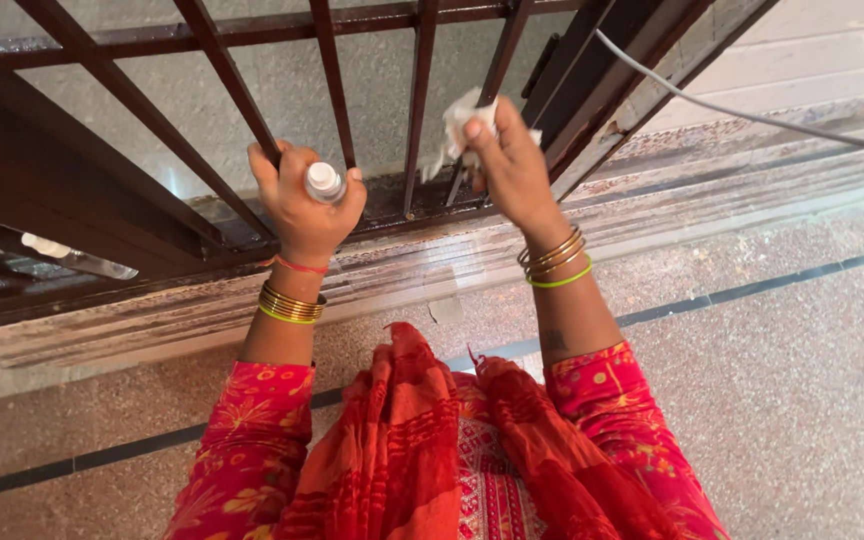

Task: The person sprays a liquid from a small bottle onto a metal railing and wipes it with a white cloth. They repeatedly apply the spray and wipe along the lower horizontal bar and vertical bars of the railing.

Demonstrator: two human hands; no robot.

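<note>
Bars of a dark brown metal window grille (332,70) stand right in front of you, slanting up from a dusty bottom rail (392,205). Your left hand (304,205) is curled tight around a small white spray bottle with a round cap (323,182), its fingers also hooked about one bar, so the bottle sits pressed against the grille. Your right hand (512,165) pinches a crumpled white cloth (460,128) between thumb and fingers, holding it against a neighbouring bar just above the rail. A grey cable (752,112) runs across the upper right, well apart from both hands. Below the rail lies a worn stone sill (712,200), then speckled terrazzo floor with a dark inlaid strip (802,270). Gold and green bangles (554,260) ring both wrists.
</note>
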